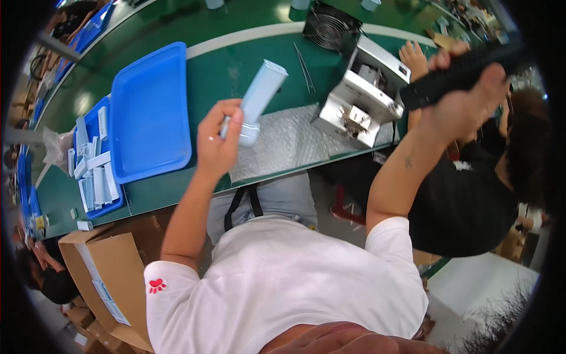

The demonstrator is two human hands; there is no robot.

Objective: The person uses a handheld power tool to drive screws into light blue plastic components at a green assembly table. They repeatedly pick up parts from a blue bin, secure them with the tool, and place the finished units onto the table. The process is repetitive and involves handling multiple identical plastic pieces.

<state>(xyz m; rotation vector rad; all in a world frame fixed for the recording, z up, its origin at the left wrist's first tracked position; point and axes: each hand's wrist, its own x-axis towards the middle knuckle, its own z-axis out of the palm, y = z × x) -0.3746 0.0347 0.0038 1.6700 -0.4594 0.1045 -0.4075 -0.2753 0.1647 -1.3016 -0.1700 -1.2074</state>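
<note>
My left hand (219,138) is closed around a light blue plastic piece (263,93), a long flat-sided body with a rounded part at its lower end. It is held tilted above the bubble wrap (283,133) at the table's near edge. My right hand (466,109) is raised at the far right, wrapped round a long black object (460,74) close to the camera; its kind I cannot make out. Between the two hands stands a silver metal fixture (365,88) with an open front. Metal tweezers (305,68) lie on the green table (236,71) beyond the light blue piece.
A large blue tray (150,118) lies on the left, overlapping a smaller blue tray (121,197) with several light blue pieces (97,177). A black fan (331,28) stands behind the fixture. A co-worker's hand (414,59) rests beyond it. A cardboard box (118,277) is below left.
</note>
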